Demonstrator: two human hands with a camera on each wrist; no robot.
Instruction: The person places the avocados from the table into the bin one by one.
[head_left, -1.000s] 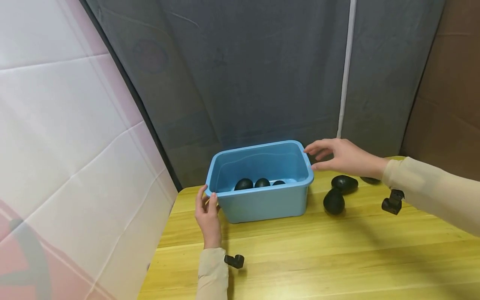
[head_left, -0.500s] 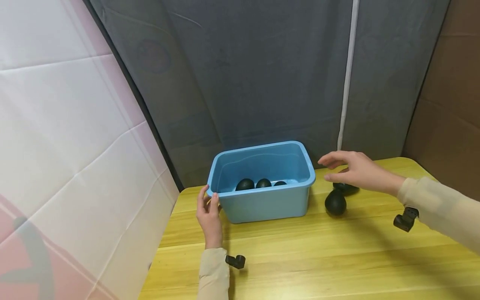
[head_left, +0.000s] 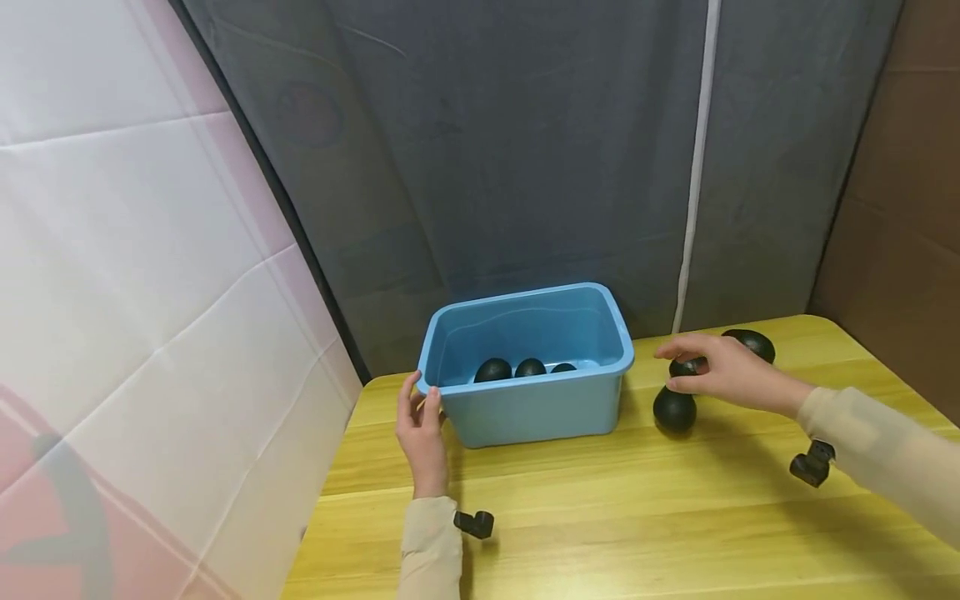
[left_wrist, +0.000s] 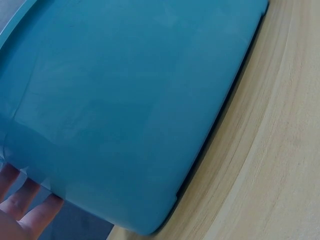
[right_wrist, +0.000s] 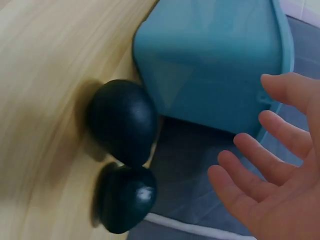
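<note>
A blue plastic bin (head_left: 525, 302) stands on the yellow wooden table (head_left: 600, 517). Three dark, egg-shaped avocados (head_left: 492, 370) lie in it. My left hand (head_left: 418, 393) rests with straight fingers (left_wrist: 20, 210) against the bin's (left_wrist: 125, 100) near left corner. To the right of the bin (right_wrist: 215, 65), my right hand (head_left: 670, 367) hovers with spread fingers (right_wrist: 270, 180) just over one avocado (head_left: 686, 367). A second avocado (head_left: 673, 410) lies in front of it and a third (head_left: 750, 343) behind the hand. The right wrist view shows two avocados (right_wrist: 122, 120) beside the bin, apart from the palm.
A grey curtain (head_left: 525, 150) hangs right behind the table, with a white and pink sheet (head_left: 150, 292) at the left and a brown board (head_left: 900, 208) at the right. Small black camera mounts (head_left: 472, 523) hang under both wrists.
My right hand left the bin's far right corner, moving right and down to just above the avocados on the table. The left hand stayed at the bin's corner.
</note>
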